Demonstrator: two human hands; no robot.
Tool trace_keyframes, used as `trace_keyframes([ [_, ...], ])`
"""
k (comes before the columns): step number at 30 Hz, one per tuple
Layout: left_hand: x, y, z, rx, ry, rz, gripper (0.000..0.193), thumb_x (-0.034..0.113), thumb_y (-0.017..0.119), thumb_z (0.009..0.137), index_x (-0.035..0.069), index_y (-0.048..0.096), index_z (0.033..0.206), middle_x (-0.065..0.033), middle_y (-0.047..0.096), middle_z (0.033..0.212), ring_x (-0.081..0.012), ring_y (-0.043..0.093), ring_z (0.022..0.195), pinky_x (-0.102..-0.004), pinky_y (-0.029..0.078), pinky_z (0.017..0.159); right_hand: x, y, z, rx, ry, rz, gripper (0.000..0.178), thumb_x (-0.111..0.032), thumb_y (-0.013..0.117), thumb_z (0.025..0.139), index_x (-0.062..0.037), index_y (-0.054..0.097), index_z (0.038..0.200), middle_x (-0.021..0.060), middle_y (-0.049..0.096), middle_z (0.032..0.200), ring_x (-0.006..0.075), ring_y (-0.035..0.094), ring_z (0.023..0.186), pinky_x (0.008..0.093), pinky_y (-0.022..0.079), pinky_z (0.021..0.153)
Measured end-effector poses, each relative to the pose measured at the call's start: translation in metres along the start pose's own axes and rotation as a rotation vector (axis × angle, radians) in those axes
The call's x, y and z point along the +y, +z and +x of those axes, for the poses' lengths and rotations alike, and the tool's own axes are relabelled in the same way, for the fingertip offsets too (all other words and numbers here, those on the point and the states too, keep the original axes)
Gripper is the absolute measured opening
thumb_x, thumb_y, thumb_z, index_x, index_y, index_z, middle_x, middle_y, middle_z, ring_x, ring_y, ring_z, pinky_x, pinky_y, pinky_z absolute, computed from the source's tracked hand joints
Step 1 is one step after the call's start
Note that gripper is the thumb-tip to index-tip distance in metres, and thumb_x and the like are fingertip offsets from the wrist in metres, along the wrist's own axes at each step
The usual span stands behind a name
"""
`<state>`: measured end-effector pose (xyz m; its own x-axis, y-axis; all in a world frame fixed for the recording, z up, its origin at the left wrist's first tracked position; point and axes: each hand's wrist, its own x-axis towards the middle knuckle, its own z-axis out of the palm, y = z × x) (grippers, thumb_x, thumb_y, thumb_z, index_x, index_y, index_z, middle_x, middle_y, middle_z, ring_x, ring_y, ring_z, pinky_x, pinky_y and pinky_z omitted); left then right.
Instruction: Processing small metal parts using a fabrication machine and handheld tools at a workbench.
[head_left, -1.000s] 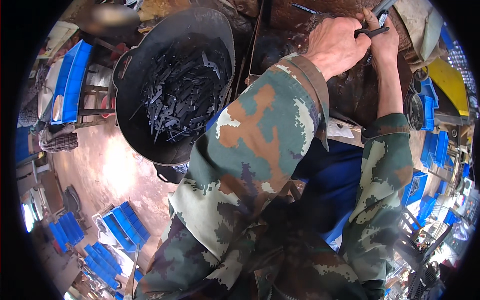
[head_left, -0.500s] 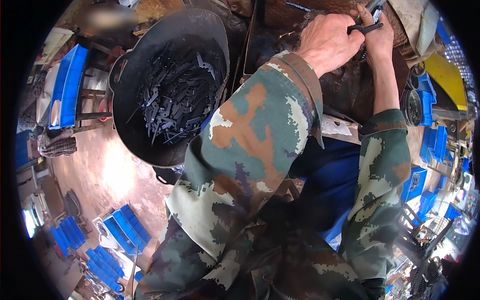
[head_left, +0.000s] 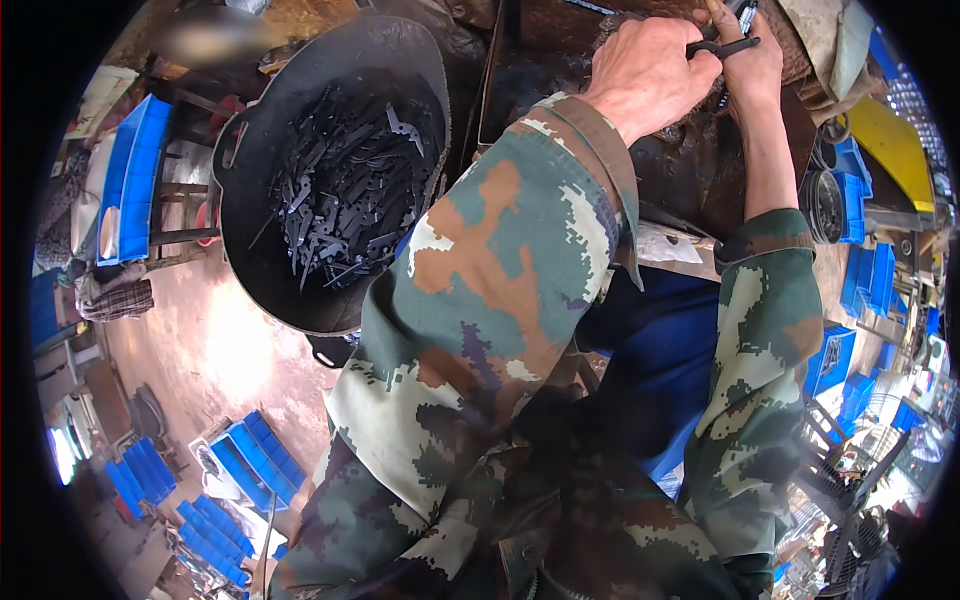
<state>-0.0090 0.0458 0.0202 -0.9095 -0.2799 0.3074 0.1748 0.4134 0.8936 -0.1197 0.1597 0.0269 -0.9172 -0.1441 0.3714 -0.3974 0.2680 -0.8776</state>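
Both my hands work close together over a dark, grimy work surface [head_left: 685, 180] at the upper right. My left hand [head_left: 645, 75] is closed, its fingertips pinching a thin black metal part [head_left: 735, 46] that reaches across to the other hand. Beside it my right hand [head_left: 757, 75] has its fingers bent round a shiny, narrow metal piece [head_left: 747, 15], whose kind I cannot make out. The top of that hand is cut by the picture's edge. To the left stands a large black pan [head_left: 400, 50] with side handles, holding many loose black flat metal parts [head_left: 350, 190].
Blue plastic bins [head_left: 135, 180] stand at the left, with more blue trays [head_left: 255, 455] on the floor at lower left. Blue bins [head_left: 868, 280] and a yellow panel [head_left: 890, 155] are at the right. Cloth [head_left: 835, 45] hangs by my right hand.
My hands and the black part have shifted slightly up and left in the picture. The pan also appears a little further left. Both hands keep their grip.
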Motion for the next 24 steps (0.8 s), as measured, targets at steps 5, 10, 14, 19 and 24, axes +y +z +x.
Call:
trace_keyframes([
  [5,0.0005,0.0009,-0.0003,-0.017,0.002,0.002,0.031,0.026,0.061,0.077,0.004,0.072,0.097,-0.0223,0.068,0.078,-0.0405,0.066,0.08,-0.0479,0.053,0.081,-0.0003,-0.0023,-0.0025,-0.004,-0.01,-0.019,0.015,-0.022,0.066,0.094,-0.0081,0.061,0.092,-0.0007,0.062,0.076,0.008,0.05,0.063,0.0237,0.04,0.056],
  [10,-0.0016,0.0027,0.0018,-0.033,-0.001,0.004,0.032,0.026,0.061,0.077,0.005,0.072,0.098,-0.0222,0.069,0.079,-0.0404,0.067,0.081,-0.0476,0.053,0.081,0.0001,-0.0028,-0.0002,-0.016,-0.012,0.012,0.014,-0.022,0.065,0.094,-0.008,0.061,0.093,-0.0011,0.061,0.076,0.0075,0.05,0.064,0.0231,0.04,0.057],
  [14,-0.0027,-0.0023,0.001,-0.006,0.006,0.007,0.033,0.026,0.061,0.077,0.005,0.072,0.101,-0.0217,0.069,0.08,-0.04,0.067,0.083,-0.0473,0.053,0.082,-0.0018,0.0026,-0.0004,-0.024,0.001,0.005,0.014,-0.021,0.065,0.094,-0.008,0.062,0.094,-0.0015,0.062,0.076,0.0071,0.05,0.064,0.0227,0.04,0.056],
  [19,-0.0038,0.0038,0.0019,-0.011,0.009,-0.006,0.035,0.027,0.062,0.077,0.006,0.072,0.103,-0.0218,0.069,0.084,-0.0397,0.067,0.086,-0.0475,0.053,0.083,0.0014,-0.002,0.001,-0.014,0.031,0.013,0.014,-0.022,0.065,0.094,-0.0079,0.062,0.094,-0.0014,0.062,0.076,0.0072,0.051,0.063,0.0226,0.04,0.055],
  [24,-0.0037,0.0043,0.002,-0.019,0.012,0.005,0.036,0.028,0.062,0.078,0.006,0.071,0.106,-0.0223,0.07,0.086,-0.0401,0.067,0.088,-0.0473,0.052,0.085,0.0025,-0.0025,0.0,-0.003,0.03,0.021,0.015,-0.023,0.065,0.094,-0.0084,0.06,0.092,-0.0011,0.062,0.076,0.0075,0.051,0.062,0.0226,0.04,0.054],
])
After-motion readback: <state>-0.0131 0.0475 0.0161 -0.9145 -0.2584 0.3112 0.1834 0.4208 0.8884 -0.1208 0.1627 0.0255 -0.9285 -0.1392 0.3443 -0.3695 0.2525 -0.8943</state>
